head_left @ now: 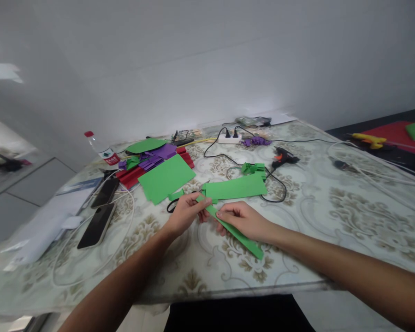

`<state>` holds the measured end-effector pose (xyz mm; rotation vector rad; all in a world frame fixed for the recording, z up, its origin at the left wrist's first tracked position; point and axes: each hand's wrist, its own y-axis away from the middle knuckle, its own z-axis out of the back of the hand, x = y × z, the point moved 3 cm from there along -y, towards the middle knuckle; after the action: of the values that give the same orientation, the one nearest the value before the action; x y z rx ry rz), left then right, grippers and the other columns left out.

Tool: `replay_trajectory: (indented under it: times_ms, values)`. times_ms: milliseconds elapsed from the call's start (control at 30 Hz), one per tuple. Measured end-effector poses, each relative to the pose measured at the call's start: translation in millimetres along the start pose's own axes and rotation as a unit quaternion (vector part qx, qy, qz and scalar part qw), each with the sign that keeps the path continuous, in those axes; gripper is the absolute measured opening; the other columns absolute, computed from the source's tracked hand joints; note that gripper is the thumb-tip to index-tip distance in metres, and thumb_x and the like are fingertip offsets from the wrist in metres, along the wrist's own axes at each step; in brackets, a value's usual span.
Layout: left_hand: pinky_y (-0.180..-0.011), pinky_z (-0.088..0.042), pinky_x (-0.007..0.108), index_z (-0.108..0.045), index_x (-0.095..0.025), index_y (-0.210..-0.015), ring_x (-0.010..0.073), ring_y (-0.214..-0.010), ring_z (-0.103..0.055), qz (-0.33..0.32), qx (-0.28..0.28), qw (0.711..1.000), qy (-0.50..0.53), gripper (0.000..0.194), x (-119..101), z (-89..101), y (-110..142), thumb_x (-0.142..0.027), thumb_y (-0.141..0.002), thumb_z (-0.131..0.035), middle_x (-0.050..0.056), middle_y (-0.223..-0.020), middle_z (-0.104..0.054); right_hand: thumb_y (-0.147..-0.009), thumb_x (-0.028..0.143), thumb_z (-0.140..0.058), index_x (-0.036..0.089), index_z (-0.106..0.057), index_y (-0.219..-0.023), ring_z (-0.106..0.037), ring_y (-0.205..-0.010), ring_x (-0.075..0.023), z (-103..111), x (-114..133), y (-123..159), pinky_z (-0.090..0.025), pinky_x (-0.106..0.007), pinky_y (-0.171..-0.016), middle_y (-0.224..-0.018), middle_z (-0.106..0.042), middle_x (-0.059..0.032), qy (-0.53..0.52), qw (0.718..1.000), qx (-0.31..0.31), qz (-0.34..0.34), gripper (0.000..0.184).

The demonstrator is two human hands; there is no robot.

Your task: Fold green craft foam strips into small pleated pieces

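Observation:
A narrow green paper strip point(244, 239) runs slantwise between my hands, its free end toward the table's front edge. My left hand point(188, 210) pinches its far end between thumb and fingers. Partway along, my right hand point(242, 219) grips the same strip. Just beyond them lies a wider green paper piece point(237, 186). Black-handled scissors point(172, 205) rest by my left hand, mostly covered by it and by paper. A large green sheet point(166, 179) lies to the left, over red pleated paper point(129, 176).
At left are two phones point(97, 226), a white cable and a red-capped bottle point(102, 148). A black glue gun point(284, 157) with a trailing cord and a power strip point(230, 138) sit farther back. A yellow glue gun point(368, 140) lies at far right.

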<state>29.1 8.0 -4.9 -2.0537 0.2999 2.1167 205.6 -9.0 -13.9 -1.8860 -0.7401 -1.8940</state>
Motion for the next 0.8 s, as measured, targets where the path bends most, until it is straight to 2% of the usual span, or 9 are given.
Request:
replay_trajectory:
  times_ms: [67, 167, 233, 267, 467, 800]
  values:
    - [-0.040, -0.038, 0.019, -0.060, -0.015, -0.063, 0.0085, -0.038, -0.051, -0.009, -0.047, 0.999, 0.012, 0.036, 0.5, 8.5, -3.4, -0.044, -0.076, -0.077, 0.000, -0.048, -0.061, -0.081, 0.067, -0.065, 0.013, -0.068, -0.075, -0.068, -0.063, -0.0164, 0.5, 1.9, 0.8, -0.051, -0.028, -0.061, -0.072, -0.073, -0.0070, 0.013, 1.000, 0.002, 0.007, 0.054]
    - [-0.035, -0.027, 0.018, -0.055, -0.017, -0.062, 0.0055, -0.033, -0.042, -0.018, -0.165, 0.985, 0.050, 0.035, 3.3, 29.3, -10.8, -0.040, -0.074, -0.079, -0.005, -0.042, -0.053, -0.083, 0.066, -0.063, 0.013, -0.068, -0.074, -0.067, -0.061, -0.0159, 2.0, 2.9, 1.1, -0.049, -0.027, -0.059, -0.071, -0.073, -0.0074, 0.021, 1.000, 0.001, 0.014, 0.054]
    - [-0.036, -0.027, 0.017, -0.051, -0.017, -0.061, 0.0044, -0.033, -0.039, -0.033, -0.225, 0.970, 0.081, 0.036, 4.2, 40.5, -14.5, -0.035, -0.070, -0.081, -0.008, -0.041, -0.048, -0.084, 0.066, -0.063, 0.013, -0.068, -0.074, -0.066, -0.061, -0.0153, 2.8, 2.9, 1.1, -0.049, -0.026, -0.059, -0.071, -0.073, -0.0075, 0.021, 1.000, 0.002, 0.019, 0.054]
    - [-0.036, -0.028, 0.017, -0.050, -0.018, -0.061, 0.0042, -0.034, -0.038, -0.037, -0.236, 0.967, 0.090, 0.037, 4.2, 43.5, -16.0, -0.035, -0.071, -0.081, -0.009, -0.041, -0.045, -0.084, 0.065, -0.062, 0.013, -0.068, -0.074, -0.066, -0.060, -0.0149, 2.9, 2.9, 1.0, -0.049, -0.026, -0.059, -0.071, -0.073, -0.0073, 0.019, 1.000, 0.003, 0.021, 0.054]
    - [-0.037, -0.030, 0.018, -0.046, -0.020, -0.064, 0.0054, -0.035, -0.036, -0.036, -0.238, 0.962, 0.132, 0.039, 1.3, 41.4, -16.9, -0.036, -0.071, -0.080, -0.010, -0.041, -0.043, -0.084, 0.064, -0.062, 0.013, -0.067, -0.075, -0.067, -0.061, -0.0148, 2.0, 3.0, 1.4, -0.048, -0.025, -0.057, -0.071, -0.072, -0.0062, 0.021, 1.000, 0.003, 0.008, 0.051]
    - [-0.037, -0.029, 0.019, -0.046, -0.020, -0.063, 0.0063, -0.035, -0.039, -0.021, -0.229, 0.968, 0.100, 0.038, 10.5, 42.9, -18.7, -0.040, -0.075, -0.076, -0.008, -0.042, -0.045, -0.085, 0.059, -0.064, 0.012, -0.068, -0.075, -0.066, -0.060, -0.0137, 1.3, 3.3, 1.5, -0.049, -0.025, -0.059, -0.070, -0.071, -0.0064, 0.015, 1.000, 0.002, 0.009, 0.048]
